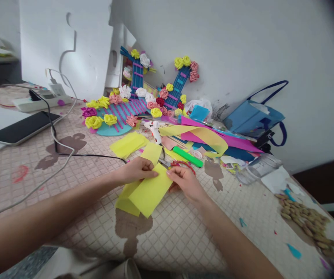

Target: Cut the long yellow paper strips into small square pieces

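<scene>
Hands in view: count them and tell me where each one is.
2. The left hand grips the yellow paper near its upper left edge; the right hand is at its upper right edge. No other hand shows.

The bare left hand (pixel 137 170) and bare right hand (pixel 187 182) pinch 1 yellow crepe-like paper strip (pixel 152 189) over the cream diamond-patterned tablecloth (pixel 181 232); beyond lie 1 white pistol-shaped glue gun (pixel 155 131) and 1 straight bright-green bar (pixel 187 156).
</scene>
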Tool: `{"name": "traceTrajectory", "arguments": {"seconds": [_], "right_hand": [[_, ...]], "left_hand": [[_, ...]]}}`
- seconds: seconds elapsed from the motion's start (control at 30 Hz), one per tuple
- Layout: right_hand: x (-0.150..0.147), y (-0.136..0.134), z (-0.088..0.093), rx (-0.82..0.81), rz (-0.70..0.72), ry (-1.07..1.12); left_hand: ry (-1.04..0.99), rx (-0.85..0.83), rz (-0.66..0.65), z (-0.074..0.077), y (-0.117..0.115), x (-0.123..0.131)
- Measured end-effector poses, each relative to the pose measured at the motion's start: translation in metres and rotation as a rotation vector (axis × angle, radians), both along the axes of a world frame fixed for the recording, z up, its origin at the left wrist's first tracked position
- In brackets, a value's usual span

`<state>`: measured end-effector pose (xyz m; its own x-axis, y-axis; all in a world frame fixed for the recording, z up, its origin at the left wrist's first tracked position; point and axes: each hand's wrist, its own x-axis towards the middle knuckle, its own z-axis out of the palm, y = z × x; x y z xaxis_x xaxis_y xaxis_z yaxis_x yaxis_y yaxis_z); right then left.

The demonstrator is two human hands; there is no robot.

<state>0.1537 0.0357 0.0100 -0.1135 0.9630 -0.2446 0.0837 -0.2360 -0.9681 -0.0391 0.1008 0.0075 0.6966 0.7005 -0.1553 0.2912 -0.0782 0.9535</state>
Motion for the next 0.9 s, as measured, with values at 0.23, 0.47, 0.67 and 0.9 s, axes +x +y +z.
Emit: {"name": "traceTrajectory", "arguments": {"seconds": [0.23, 0.47, 0.67, 0.9], "right_hand": [[-0.006, -0.003, 0.002, 0.022, 0.089, -0.047], [-0.005, -0.003, 0.004, 0.004, 0.100, 0.001], [-0.001, -0.001, 0.003, 0.001, 0.071, 0.019], [-0.001, 0.001, -0.002, 0.044, 0.035, 0.028]], "left_hand": [[-0.057, 0.010, -0.005, 0.001, -0.004, 0.007], [-0.029, -0.006, 0.074, -0.001, -0.001, 0.008], [-0.026, -0.102, 0.110, 0.003, 0.003, 0.003], [-0.067, -0.221, 0.087, 0.009, 0.001, 0.000]]}}
